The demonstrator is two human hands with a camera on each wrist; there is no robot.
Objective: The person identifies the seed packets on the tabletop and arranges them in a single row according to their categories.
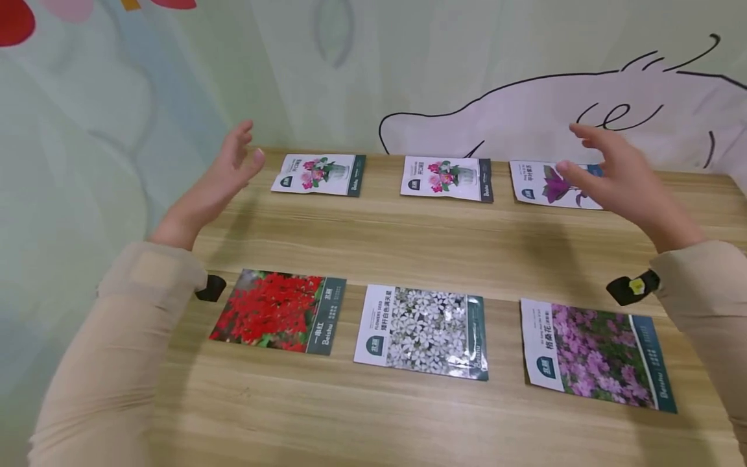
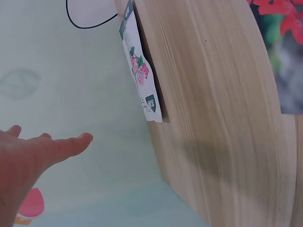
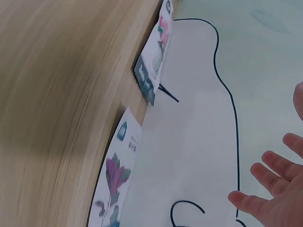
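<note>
My left hand (image 1: pixel 224 172) is raised above the table's left side, fingers relaxed and holding nothing. Close to it lies a seed packet with pink flowers in a vase (image 1: pixel 320 175). My right hand (image 1: pixel 624 175) hovers over the far right, also holding nothing, and overlaps a purple-flower seed packet (image 1: pixel 554 185) in the head view. A second vase-picture packet (image 1: pixel 446 178) lies between them. In the near row are a red-flower packet (image 1: pixel 274 311), a white-flower packet (image 1: pixel 426 331) and a pink-purple-flower packet (image 1: pixel 601 353). In the right wrist view, spread fingers (image 3: pixel 274 172) show at the right edge.
The packets lie in two rows on a wood-grain table (image 1: pixel 373 253). A pale wall covering (image 1: pixel 280 78) with a black line drawing rises directly behind the table's far edge and along its left. Dark wrist camera mounts (image 1: pixel 633 287) stick out inward from both sleeves.
</note>
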